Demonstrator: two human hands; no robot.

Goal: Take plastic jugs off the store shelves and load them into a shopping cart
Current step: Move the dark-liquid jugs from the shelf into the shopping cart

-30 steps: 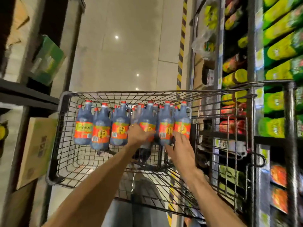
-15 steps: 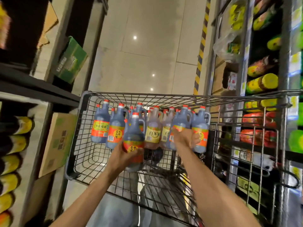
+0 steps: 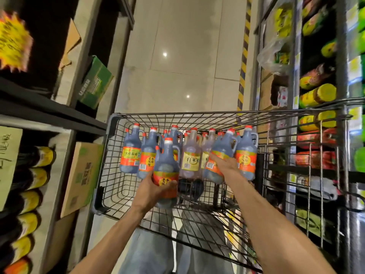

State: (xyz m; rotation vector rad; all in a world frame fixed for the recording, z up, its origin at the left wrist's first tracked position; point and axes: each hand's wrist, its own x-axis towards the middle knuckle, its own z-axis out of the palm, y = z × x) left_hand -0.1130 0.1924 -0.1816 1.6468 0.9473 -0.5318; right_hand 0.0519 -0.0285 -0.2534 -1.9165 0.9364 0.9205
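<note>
A wire shopping cart stands in the aisle with several dark-liquid plastic jugs with red caps and orange labels lined along its far end, plus a pale jug with a yellow label among them. My left hand grips a dark jug by its lower body, in front of the row. My right hand is wrapped around a tilted dark jug at the right of the row. A further dark jug stands just right of it.
Shelves flank the cart: dark bottles with yellow caps and cardboard boxes on the left, green and yellow packs on the right. A green box sits higher on the left. Tiled floor lies beyond the cart.
My left hand has drawn a dark jug toward me, out of the row. My right hand moved up onto the tilted jug at the right. The view swung left.
</note>
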